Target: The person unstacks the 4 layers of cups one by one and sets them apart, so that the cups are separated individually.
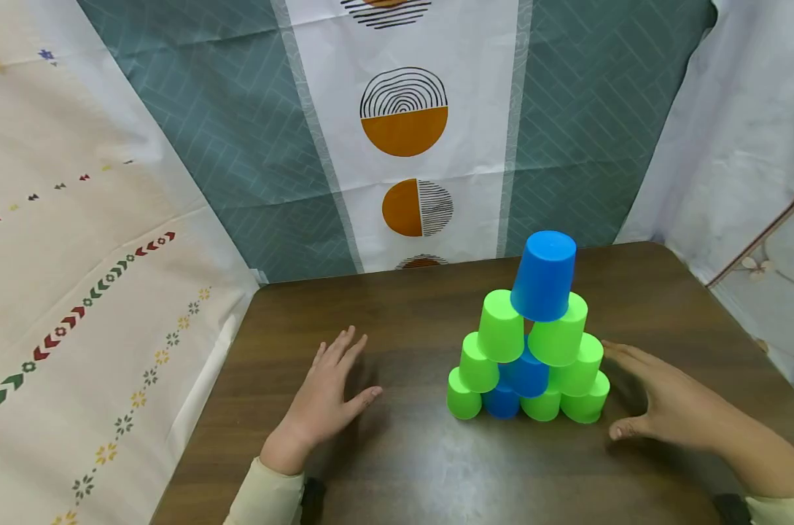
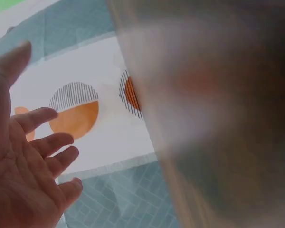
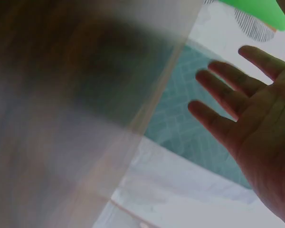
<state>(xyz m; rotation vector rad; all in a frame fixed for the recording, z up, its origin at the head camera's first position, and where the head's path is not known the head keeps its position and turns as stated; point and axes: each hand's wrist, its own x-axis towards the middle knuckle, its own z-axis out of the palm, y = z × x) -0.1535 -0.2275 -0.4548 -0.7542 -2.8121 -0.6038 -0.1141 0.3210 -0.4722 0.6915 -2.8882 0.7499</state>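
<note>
Upside-down plastic cups stand stacked as a pyramid right of the table's middle. A blue cup (image 1: 545,275) tops it, above two green cups (image 1: 501,326). The row under those has a blue cup (image 1: 526,372) between two green ones, and the bottom row mixes green cups with one blue cup (image 1: 501,400). My left hand (image 1: 324,403) hovers well to the left of the stack, fingers spread and holding nothing. Beside the stack's right edge is my right hand (image 1: 672,408), holding nothing. Its fingertips come close to a green cup (image 1: 580,367); contact cannot be told.
The dark wooden table (image 1: 403,452) meets a hanging cloth (image 1: 239,131) with orange half-circles along its back edge. An embroidered cream cloth (image 1: 108,306) hangs at the left, and a pale curtain (image 1: 751,146) at the right. A green cup (image 3: 268,12) partly shows in the right wrist view.
</note>
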